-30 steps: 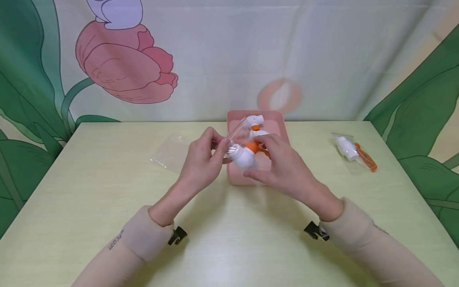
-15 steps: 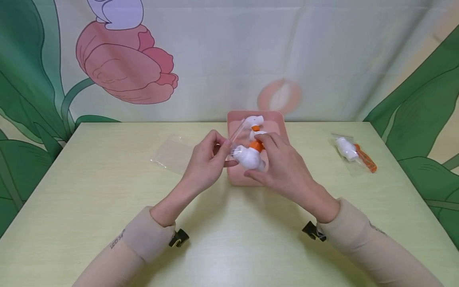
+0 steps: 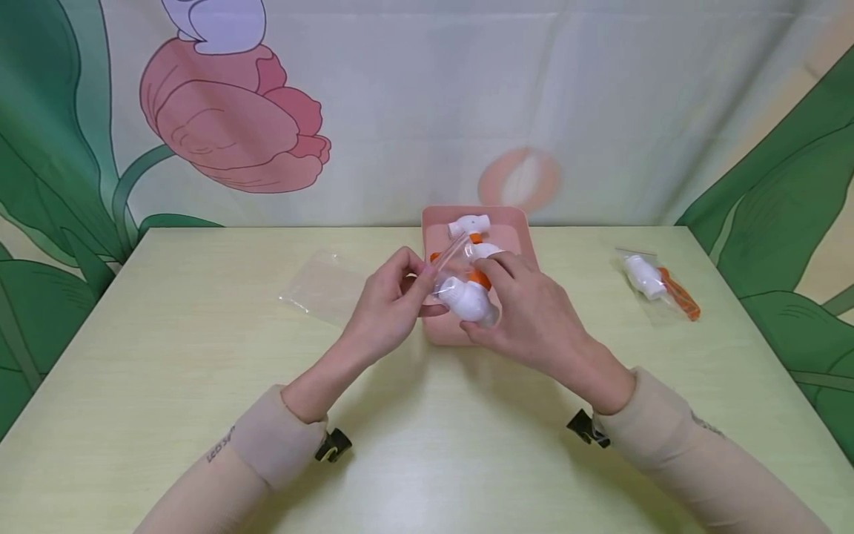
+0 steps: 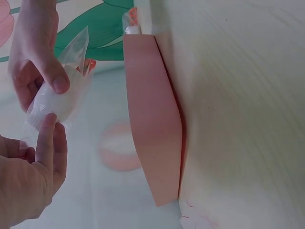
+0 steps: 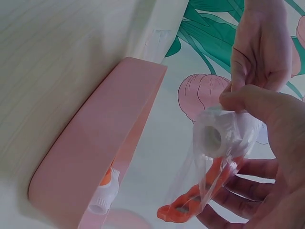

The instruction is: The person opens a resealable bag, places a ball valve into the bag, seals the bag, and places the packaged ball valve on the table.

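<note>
Both hands are raised over the pink tray (image 3: 440,334), holding a clear plastic bag with a white bottle-like part (image 3: 467,300) and an orange part (image 3: 480,278) inside. My left hand (image 3: 387,308) pinches the bag's edge between thumb and fingers. My right hand (image 3: 534,315) grips the bagged parts from the right. In the right wrist view the white part (image 5: 211,138) shows a round opening, and the orange part (image 5: 178,212) is long with holes. The left wrist view shows the white part (image 4: 55,102) between both hands.
White pieces (image 3: 469,225) with orange joints lie in the tray. Right of it lies another clear bag with a white part (image 3: 645,277) and an orange part (image 3: 680,295). A flat clear bag (image 3: 320,289) lies on the table (image 3: 427,445) to the left. A patterned curtain hangs behind.
The bagged white part has shifted slightly right and down, tilting in my right hand. My left hand has moved a little right, and the bag's edge now stands lower.
</note>
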Demonstrator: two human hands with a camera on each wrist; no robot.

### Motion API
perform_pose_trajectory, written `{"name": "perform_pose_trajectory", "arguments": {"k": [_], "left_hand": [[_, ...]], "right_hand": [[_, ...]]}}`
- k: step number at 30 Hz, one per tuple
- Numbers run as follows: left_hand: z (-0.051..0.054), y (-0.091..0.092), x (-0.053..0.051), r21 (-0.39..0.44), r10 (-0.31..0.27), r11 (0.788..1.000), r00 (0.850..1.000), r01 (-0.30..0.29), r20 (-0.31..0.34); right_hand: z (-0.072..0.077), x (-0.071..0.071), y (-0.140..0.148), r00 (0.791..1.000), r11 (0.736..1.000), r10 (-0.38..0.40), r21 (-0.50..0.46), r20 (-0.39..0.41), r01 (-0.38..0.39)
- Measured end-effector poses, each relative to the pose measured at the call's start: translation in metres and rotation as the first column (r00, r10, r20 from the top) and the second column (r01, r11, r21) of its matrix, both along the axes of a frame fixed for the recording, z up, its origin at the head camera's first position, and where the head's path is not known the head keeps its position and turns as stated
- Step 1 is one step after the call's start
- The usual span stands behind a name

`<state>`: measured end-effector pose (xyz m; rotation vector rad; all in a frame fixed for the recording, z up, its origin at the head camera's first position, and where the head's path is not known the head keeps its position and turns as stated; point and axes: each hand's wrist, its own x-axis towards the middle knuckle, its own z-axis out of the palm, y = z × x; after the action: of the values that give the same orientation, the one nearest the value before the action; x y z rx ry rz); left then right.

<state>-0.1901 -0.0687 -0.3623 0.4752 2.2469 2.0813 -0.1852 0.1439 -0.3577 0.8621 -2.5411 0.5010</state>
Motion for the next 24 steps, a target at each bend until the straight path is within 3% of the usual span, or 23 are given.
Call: {"name": "perform_pose_trajectory", "arguments": {"k": [14,20,24], "left_hand": [[-0.005,0.001,-0.001,-0.001,-0.07,0.998,0.997,0.07,0.039],[-0.004,-0.001,-0.001,-0.117,-0.101,0.987,0.994,0.106,0.05],[-0.006,-0.003,-0.001,-0.2,-0.113,0.973,0.993,0.116,0.023]], "right_hand": [[0.0,0.002,0.008,0.996,0.999,-0.042,-0.001,0.079,0.042],[0.002,0.0,0.018,0.988,0.995,-0.098,-0.009,0.123,0.1],[0.003,-0.003,0.026,0.975,0.988,-0.148,-0.013,0.164,0.152]]}}
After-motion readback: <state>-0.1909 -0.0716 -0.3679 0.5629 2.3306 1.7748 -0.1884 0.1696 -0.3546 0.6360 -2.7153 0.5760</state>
